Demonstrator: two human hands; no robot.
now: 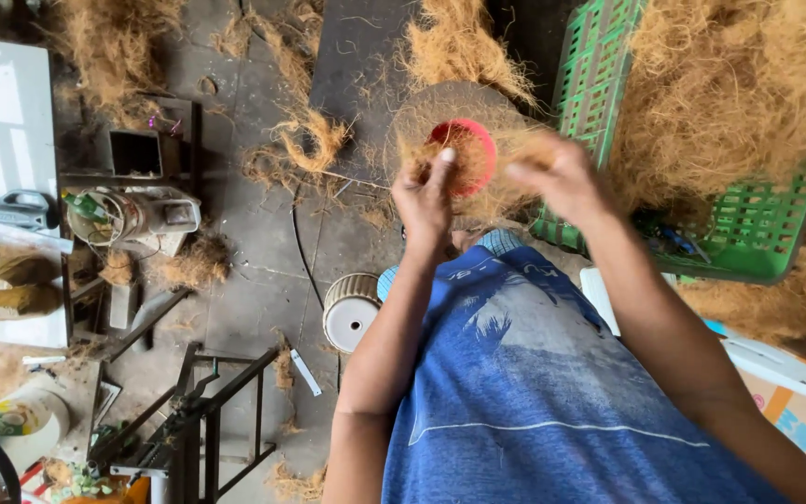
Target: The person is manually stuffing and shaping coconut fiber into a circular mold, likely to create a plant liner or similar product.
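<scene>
Above concrete floor (263, 271), left hand (424, 198) and right hand (557, 177) grip fibre-wrapped red bowl (464, 154) between them.

Right hand (557, 177) motion-blurred, its grip unclear; red bowl (464, 154) half hidden under fibre; green crate (599, 84) cut off at top.

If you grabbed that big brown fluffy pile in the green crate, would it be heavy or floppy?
Probably light: the fibre pile looks airy and loose. Likely floppy too, since strands spill over the green crate and hang down. It would likely shed; tufts already lie scattered on the floor.
</scene>
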